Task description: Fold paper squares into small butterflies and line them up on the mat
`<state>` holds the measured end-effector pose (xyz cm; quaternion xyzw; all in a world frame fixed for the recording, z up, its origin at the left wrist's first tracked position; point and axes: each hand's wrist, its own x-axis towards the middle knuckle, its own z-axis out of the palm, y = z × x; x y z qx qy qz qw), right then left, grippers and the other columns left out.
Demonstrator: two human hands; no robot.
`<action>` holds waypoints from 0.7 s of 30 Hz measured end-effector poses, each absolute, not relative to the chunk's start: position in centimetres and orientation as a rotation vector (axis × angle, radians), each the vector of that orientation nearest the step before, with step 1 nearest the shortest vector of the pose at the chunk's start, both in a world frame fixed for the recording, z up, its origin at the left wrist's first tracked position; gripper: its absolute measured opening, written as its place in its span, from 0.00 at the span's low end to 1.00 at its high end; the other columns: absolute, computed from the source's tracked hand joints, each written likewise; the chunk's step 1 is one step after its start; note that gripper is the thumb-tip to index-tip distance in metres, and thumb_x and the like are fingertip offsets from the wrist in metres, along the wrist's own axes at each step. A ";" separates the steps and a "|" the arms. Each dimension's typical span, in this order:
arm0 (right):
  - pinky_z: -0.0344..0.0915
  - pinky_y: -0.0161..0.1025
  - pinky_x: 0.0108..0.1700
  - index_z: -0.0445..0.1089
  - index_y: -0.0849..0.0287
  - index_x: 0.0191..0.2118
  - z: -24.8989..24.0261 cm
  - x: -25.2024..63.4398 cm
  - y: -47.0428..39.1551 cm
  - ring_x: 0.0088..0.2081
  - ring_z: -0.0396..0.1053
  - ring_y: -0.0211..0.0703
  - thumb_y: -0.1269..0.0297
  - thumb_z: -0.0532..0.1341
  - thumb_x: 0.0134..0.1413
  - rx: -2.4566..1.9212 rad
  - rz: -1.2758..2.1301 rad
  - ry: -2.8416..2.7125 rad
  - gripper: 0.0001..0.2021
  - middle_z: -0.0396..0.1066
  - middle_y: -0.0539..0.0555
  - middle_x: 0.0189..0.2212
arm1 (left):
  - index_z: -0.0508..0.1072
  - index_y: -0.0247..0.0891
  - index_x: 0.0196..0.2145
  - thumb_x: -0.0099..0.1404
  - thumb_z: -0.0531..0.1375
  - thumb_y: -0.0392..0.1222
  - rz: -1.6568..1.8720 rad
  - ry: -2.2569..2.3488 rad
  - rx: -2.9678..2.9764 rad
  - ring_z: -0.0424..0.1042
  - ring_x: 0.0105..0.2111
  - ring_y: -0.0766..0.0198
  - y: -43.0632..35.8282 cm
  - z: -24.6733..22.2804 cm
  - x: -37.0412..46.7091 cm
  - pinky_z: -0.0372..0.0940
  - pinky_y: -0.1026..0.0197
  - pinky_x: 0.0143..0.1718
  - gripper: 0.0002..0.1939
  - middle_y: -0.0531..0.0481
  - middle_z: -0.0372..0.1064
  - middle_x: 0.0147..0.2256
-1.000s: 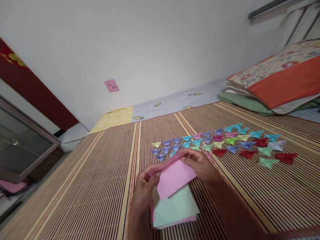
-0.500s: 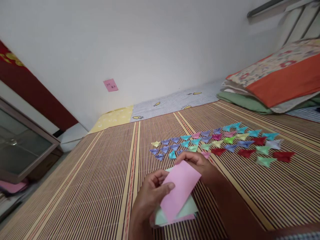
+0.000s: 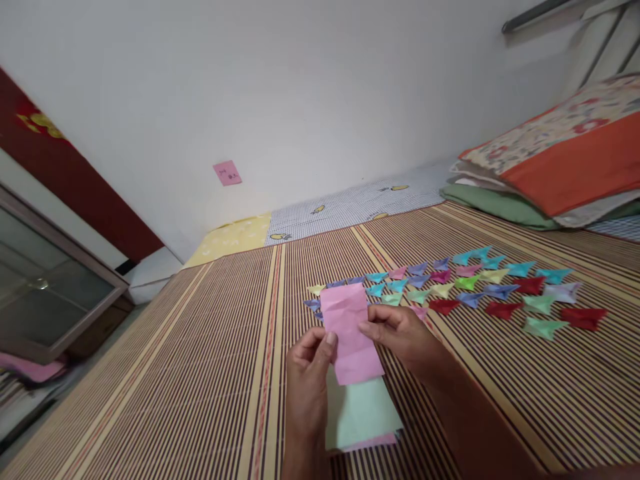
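Note:
A pink sheet of paper [image 3: 351, 340], rectangular and lightly creased, is held up between both hands. My left hand [image 3: 311, 363] pinches its left edge, thumb on the front. From the other side my right hand [image 3: 400, 331] grips the right edge between thumb and fingers. Below the pink paper lies a pale green sheet [image 3: 363, 413], with pink showing under its lower edge. Beyond the hands, several small folded paper boats [image 3: 470, 283] in many colours stand in rows; the held paper hides some of them.
A striped bamboo mat [image 3: 200, 373] spreads under everything. Folded bedding with an orange band [image 3: 575, 170] is stacked at the right. A pink note [image 3: 227, 173] is on the white wall. At the left stands a glass-fronted cabinet [image 3: 45, 287].
The pink paper has turned from slanted to nearly upright and moved up a little. My right hand has shifted from its top corner to its right edge.

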<state>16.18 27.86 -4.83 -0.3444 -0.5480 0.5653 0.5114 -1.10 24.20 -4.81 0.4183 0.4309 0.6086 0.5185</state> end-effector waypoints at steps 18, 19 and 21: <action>0.67 0.42 0.43 0.76 0.55 0.35 -2.4 16.6 26.0 0.38 0.71 0.46 0.65 0.64 0.61 -0.834 0.947 -1.527 0.04 0.74 0.53 0.34 | 0.83 0.40 0.34 0.60 0.71 0.43 1.572 1.136 1.252 0.77 0.38 0.57 23.2 -2.9 -0.5 0.70 0.61 0.40 0.05 0.46 0.79 0.36; 0.67 0.44 0.48 0.77 0.55 0.35 -2.1 16.5 25.9 0.42 0.72 0.48 0.65 0.65 0.60 -0.800 0.923 -1.549 0.03 0.76 0.54 0.38 | 0.83 0.40 0.33 0.60 0.71 0.42 1.590 1.121 1.274 0.77 0.44 0.54 23.1 -2.7 -0.4 0.70 0.59 0.46 0.05 0.44 0.80 0.41; 0.66 0.46 0.54 0.78 0.54 0.35 -1.9 16.4 25.9 0.48 0.72 0.50 0.65 0.67 0.59 -0.761 0.889 -1.590 0.02 0.76 0.56 0.44 | 0.83 0.40 0.32 0.60 0.71 0.43 1.620 1.105 1.294 0.75 0.51 0.50 23.0 -2.7 -0.2 0.68 0.55 0.53 0.04 0.42 0.79 0.47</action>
